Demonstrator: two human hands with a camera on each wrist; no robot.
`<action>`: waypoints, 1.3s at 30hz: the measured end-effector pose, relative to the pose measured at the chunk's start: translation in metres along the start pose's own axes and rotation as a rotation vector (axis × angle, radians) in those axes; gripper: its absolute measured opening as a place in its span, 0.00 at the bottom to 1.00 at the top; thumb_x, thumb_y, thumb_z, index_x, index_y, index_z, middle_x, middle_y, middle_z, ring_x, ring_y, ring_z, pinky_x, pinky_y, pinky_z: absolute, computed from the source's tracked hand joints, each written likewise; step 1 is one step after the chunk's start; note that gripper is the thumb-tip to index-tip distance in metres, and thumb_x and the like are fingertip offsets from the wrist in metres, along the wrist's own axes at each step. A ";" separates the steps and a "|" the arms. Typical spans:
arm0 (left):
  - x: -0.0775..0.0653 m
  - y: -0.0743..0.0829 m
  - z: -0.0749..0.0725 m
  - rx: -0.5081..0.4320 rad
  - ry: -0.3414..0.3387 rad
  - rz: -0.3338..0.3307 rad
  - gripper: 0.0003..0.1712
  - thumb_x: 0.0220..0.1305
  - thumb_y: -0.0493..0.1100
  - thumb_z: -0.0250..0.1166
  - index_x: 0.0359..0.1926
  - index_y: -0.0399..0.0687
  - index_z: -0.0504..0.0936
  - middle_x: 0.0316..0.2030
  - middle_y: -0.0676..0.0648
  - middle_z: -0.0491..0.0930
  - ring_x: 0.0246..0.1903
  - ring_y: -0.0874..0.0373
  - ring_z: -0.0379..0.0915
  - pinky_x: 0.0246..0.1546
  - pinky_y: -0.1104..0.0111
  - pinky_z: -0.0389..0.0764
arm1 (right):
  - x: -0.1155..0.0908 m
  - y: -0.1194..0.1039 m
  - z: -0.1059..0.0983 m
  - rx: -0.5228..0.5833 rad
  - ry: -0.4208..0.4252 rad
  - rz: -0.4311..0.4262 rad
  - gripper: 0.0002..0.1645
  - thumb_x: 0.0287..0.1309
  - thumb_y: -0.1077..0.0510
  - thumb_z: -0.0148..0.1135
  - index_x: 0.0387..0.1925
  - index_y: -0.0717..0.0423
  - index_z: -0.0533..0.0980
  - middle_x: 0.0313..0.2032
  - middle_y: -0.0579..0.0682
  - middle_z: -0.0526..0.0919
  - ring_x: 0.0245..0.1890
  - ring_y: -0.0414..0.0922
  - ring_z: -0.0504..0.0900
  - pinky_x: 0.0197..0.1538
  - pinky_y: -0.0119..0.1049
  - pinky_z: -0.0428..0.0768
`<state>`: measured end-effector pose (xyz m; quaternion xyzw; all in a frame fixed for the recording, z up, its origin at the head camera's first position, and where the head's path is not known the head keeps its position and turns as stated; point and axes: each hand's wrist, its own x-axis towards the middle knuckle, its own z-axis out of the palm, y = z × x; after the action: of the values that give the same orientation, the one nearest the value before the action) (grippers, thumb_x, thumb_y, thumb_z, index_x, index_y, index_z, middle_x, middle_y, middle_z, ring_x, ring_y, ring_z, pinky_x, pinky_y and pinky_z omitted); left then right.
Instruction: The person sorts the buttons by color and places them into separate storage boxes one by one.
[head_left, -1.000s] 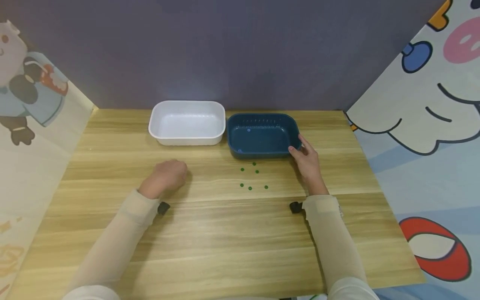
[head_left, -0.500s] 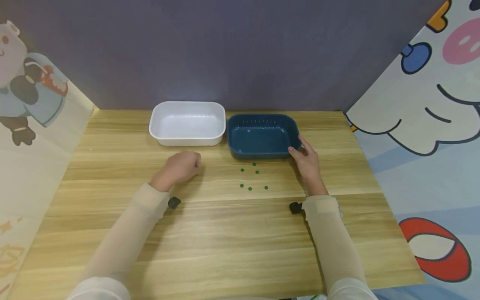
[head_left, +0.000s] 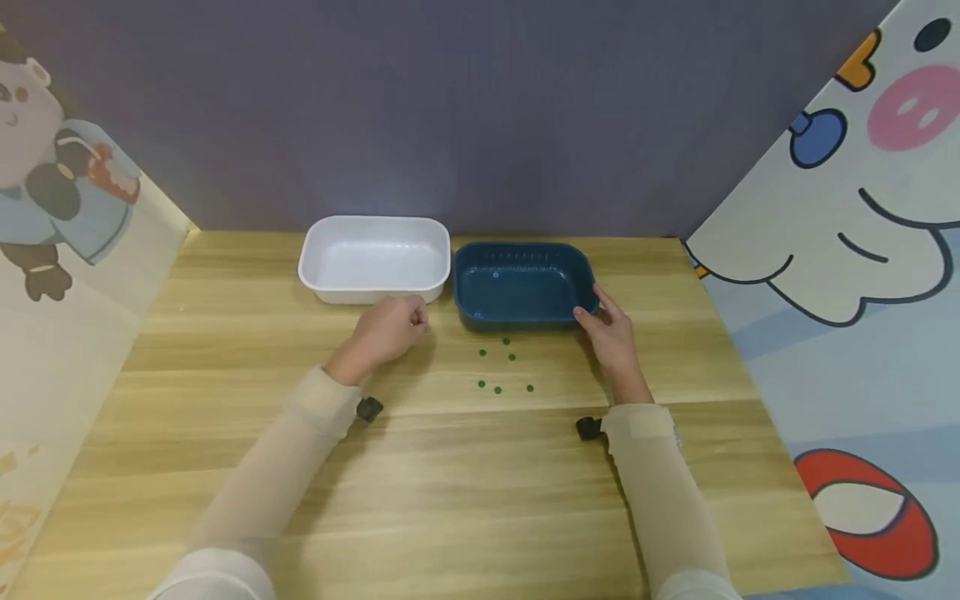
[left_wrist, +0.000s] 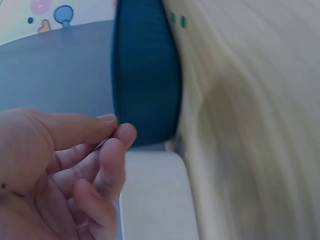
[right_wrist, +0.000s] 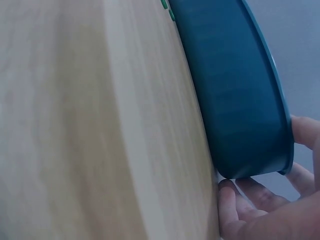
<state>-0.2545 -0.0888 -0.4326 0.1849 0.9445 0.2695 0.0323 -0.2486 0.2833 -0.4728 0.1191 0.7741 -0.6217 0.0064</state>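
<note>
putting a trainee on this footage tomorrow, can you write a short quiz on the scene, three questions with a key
1. Count: how many green pieces lie on the table in the head view?
2. True or false: the white tray stands to the left of the blue tray, as the person sees them.
3. Pick one: what does the right hand grip?
A) the white tray
B) a green piece
C) the blue tray

Key: 1: six; 2: true; 3: C
</note>
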 end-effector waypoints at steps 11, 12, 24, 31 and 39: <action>0.025 0.033 0.002 -0.223 0.119 0.000 0.03 0.66 0.39 0.70 0.34 0.45 0.84 0.32 0.47 0.86 0.33 0.53 0.82 0.38 0.60 0.81 | 0.003 0.006 0.001 0.011 0.018 -0.023 0.41 0.68 0.49 0.66 0.77 0.34 0.59 0.78 0.55 0.51 0.74 0.50 0.59 0.71 0.44 0.68; 0.027 0.035 0.002 -0.241 0.119 -0.002 0.03 0.66 0.39 0.70 0.35 0.45 0.84 0.32 0.47 0.86 0.33 0.53 0.82 0.38 0.60 0.81 | 0.004 0.005 0.001 0.012 0.019 -0.024 0.41 0.67 0.49 0.66 0.77 0.34 0.60 0.78 0.55 0.51 0.74 0.50 0.59 0.71 0.44 0.68; 0.041 0.044 0.011 -0.296 0.093 -0.011 0.02 0.67 0.38 0.69 0.38 0.43 0.84 0.34 0.46 0.86 0.36 0.52 0.81 0.42 0.60 0.82 | -0.001 -0.003 0.002 0.043 -0.004 0.007 0.42 0.68 0.53 0.65 0.78 0.37 0.58 0.77 0.53 0.52 0.71 0.50 0.63 0.68 0.43 0.71; 0.046 0.048 0.017 -0.307 0.071 -0.018 0.03 0.68 0.38 0.68 0.40 0.43 0.84 0.35 0.46 0.86 0.34 0.54 0.81 0.38 0.62 0.83 | -0.017 -0.025 0.004 0.063 -0.012 0.026 0.42 0.69 0.59 0.63 0.78 0.46 0.56 0.76 0.58 0.55 0.68 0.51 0.66 0.64 0.41 0.73; 0.048 0.048 0.020 -0.304 0.050 -0.012 0.05 0.69 0.38 0.67 0.43 0.42 0.85 0.38 0.46 0.86 0.36 0.55 0.82 0.37 0.64 0.84 | -0.022 -0.029 0.004 0.035 -0.024 0.004 0.42 0.70 0.56 0.62 0.79 0.47 0.55 0.78 0.57 0.49 0.73 0.54 0.60 0.70 0.47 0.69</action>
<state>-0.2804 -0.0235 -0.4223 0.1656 0.8945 0.4136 0.0382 -0.2331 0.2698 -0.4423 0.1133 0.7626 -0.6367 0.0147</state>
